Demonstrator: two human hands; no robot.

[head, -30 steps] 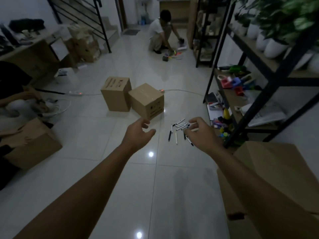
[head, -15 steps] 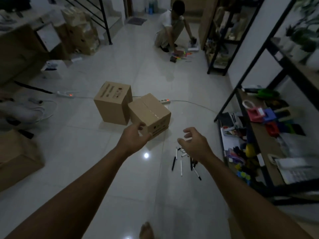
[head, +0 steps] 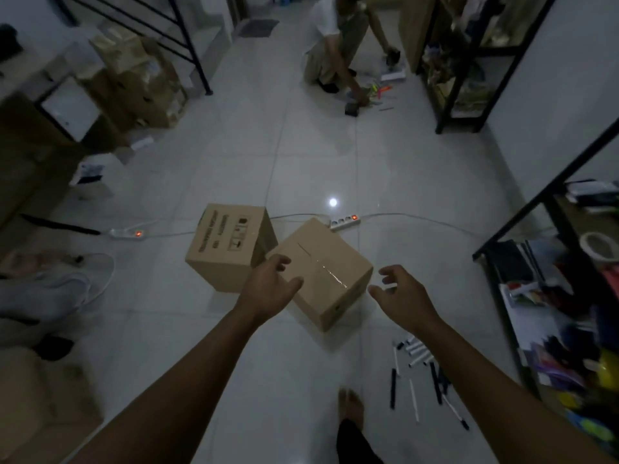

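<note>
Both arms uncovered along all that shows: left forearm (head: 187, 373) and right forearm (head: 485, 373) bare from wrist to the bottom of the view. Sleeves, if any, out of sight. Left hand (head: 268, 289) and right hand (head: 402, 296) bare too, with thumb and finger outlines readable in the dim light. Lower down, one bare foot (head: 350, 405), toes soft with blur. Behind it a dark trouser leg (head: 356, 443), black or near black, hem ending at the ankle. Fabric weave too dark to tell.
</note>
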